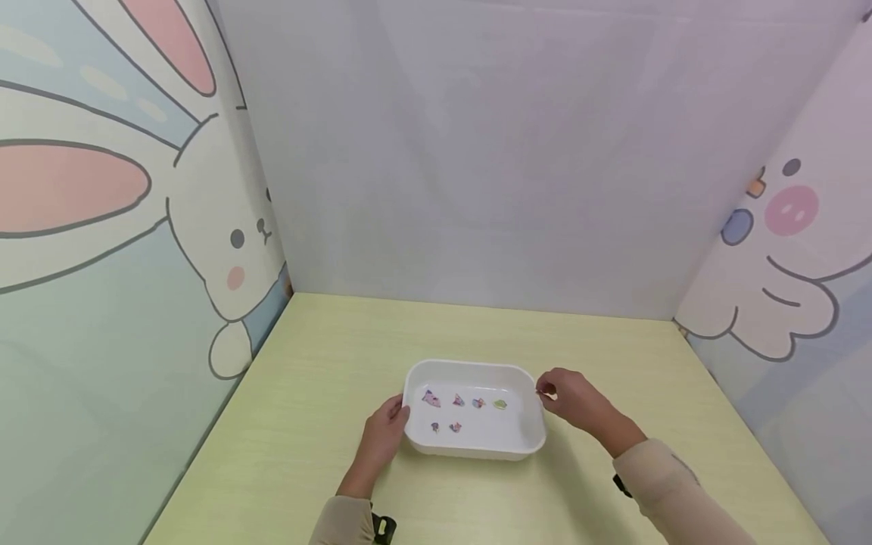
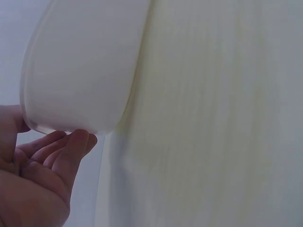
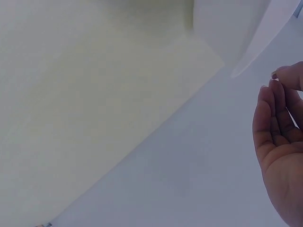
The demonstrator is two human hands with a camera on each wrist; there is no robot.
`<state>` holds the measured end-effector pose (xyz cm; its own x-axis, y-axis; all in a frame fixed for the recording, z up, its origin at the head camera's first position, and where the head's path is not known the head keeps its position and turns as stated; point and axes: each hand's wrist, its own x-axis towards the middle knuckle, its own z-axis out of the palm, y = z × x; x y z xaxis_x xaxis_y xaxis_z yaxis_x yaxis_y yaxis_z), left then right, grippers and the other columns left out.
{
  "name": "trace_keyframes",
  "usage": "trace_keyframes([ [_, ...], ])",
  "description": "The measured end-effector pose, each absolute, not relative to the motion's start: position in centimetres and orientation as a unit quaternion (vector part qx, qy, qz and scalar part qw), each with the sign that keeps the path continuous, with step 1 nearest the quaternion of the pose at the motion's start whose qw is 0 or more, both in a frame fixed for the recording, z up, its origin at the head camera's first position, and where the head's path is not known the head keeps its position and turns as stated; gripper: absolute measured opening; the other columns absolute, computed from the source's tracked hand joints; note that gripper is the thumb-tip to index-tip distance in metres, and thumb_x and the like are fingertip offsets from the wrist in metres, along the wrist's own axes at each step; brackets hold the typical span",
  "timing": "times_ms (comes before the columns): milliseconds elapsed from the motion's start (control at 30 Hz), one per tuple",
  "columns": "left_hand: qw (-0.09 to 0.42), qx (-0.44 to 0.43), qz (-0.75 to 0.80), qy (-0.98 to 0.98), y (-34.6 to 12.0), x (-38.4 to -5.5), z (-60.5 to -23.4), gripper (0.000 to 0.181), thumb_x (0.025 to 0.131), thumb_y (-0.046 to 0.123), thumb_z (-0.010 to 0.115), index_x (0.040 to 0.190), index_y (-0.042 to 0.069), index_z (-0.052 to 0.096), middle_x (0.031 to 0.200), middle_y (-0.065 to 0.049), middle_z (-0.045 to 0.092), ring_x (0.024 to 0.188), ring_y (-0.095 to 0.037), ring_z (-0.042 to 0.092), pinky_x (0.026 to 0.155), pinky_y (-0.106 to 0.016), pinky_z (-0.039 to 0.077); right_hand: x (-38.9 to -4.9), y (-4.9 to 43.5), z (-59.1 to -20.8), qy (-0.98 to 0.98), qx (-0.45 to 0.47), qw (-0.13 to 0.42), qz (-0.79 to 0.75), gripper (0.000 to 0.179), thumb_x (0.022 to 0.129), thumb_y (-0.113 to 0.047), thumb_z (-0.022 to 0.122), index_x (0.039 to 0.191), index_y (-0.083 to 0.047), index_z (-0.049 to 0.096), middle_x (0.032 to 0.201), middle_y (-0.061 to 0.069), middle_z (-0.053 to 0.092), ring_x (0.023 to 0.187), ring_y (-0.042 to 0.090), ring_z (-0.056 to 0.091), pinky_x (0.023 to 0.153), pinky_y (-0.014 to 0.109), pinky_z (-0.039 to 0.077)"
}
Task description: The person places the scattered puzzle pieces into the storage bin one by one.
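Note:
A white rectangular plastic tray (image 1: 500, 435) with rounded corners sits on the table. Two rows of small colourful sticker-like pieces lie on its floor, among them a pink-purple piece (image 1: 431, 398) at the left and a green piece (image 1: 500, 404) at the right. My left hand (image 1: 383, 433) grips the tray's left end, thumb at the rim and fingers against the outer wall (image 2: 85, 71). Just beside the right rim, my right hand (image 1: 579, 397) pinches a small piece (image 3: 274, 75) between thumb and fingertips; most of it is hidden by the fingers.
The pale yellow table (image 1: 341, 333) runs back to a plain light curtain (image 1: 477, 166). Cartoon-printed panels stand on both sides, a rabbit panel (image 1: 225, 227) at left and another animal panel (image 1: 783, 265) at right.

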<state>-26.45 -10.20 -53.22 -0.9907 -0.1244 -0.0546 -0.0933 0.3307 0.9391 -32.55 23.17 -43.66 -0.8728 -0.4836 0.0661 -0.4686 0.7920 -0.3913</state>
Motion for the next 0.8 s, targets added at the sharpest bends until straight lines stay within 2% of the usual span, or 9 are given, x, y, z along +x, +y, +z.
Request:
trace_keyframes([
  [367, 0.018, 0.065, -0.575, -0.815, -10.3, -26.6, -53.4, 0.040, 0.101, 0.019, 0.053, 0.134, -0.004, 0.054, 0.126, -0.021, 0.060, 0.119, -0.037, 0.055, 0.098, -0.050, 0.046, -33.4, 19.1, -43.5, 0.925, -0.342, 0.017, -0.163, 0.012, 0.080, 0.005, 0.072, 0.082, -0.005, 0.066, 0.075, -0.005, 0.054, 0.068, 0.010, 0.049, 0.060, 0.026, 0.049],
  [800, 0.020, 0.057, -0.576, -0.815, -10.5, -26.4, -53.4, 0.041, 0.101, 0.019, 0.053, 0.134, -0.005, 0.053, 0.125, -0.023, 0.061, 0.117, -0.038, 0.057, 0.097, -0.051, 0.046, -33.8, 14.9, -46.0, 0.916, -0.370, 0.096, -0.117, 0.006, 0.083, 0.000, 0.072, 0.083, -0.004, 0.068, 0.072, -0.007, 0.054, 0.067, 0.011, 0.047, 0.063, 0.026, 0.048],
])
